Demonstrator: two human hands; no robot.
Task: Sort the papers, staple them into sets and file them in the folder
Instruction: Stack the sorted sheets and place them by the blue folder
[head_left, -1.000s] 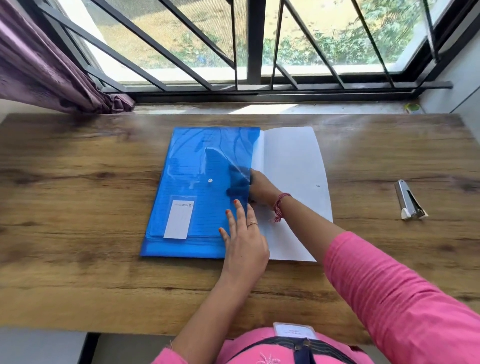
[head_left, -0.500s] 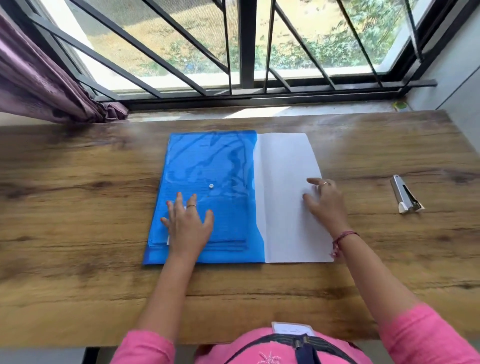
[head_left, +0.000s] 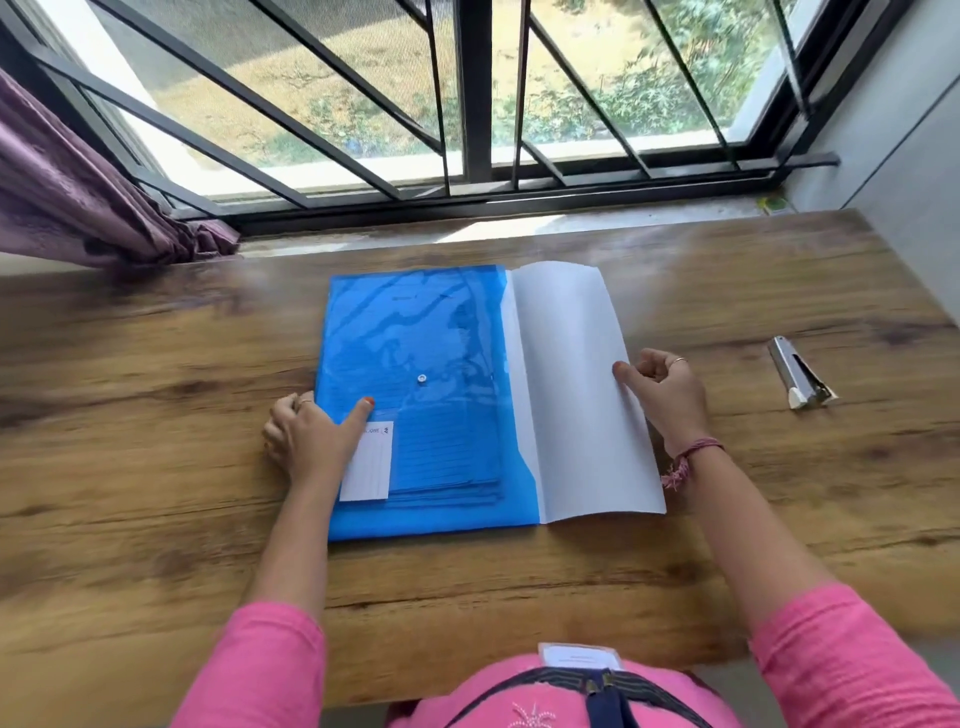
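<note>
1. The blue folder (head_left: 415, 395) lies flat in the middle of the wooden surface (head_left: 156, 519), with lined papers (head_left: 447, 457) showing through its translucent cover.
2. A white flap (head_left: 576, 395) sticks out of the folder's right side, lying flat on the surface.
3. The left hand (head_left: 306, 441) takes the folder's left edge: thumb pressed on the cover, the other fingers curled at the rim. That grip looks clamped on the edge, though what goes on beneath is hidden.
4. The right hand (head_left: 665, 395) works the flap's right edge, thumb on top and fingers curled beside it, seemingly pinching.
5. Handling call: light, thin plastic, glossy and likely slippery, floppy enough to sag if lifted by one corner.
6. The stack inside could slide out towards the open side, so it is best held at both long edges and kept level.
7. The snap button (head_left: 422, 380) sits mid-cover, a likely target for closing.
8. The stapler (head_left: 800, 379) rests well apart on the right, untouched.
</note>
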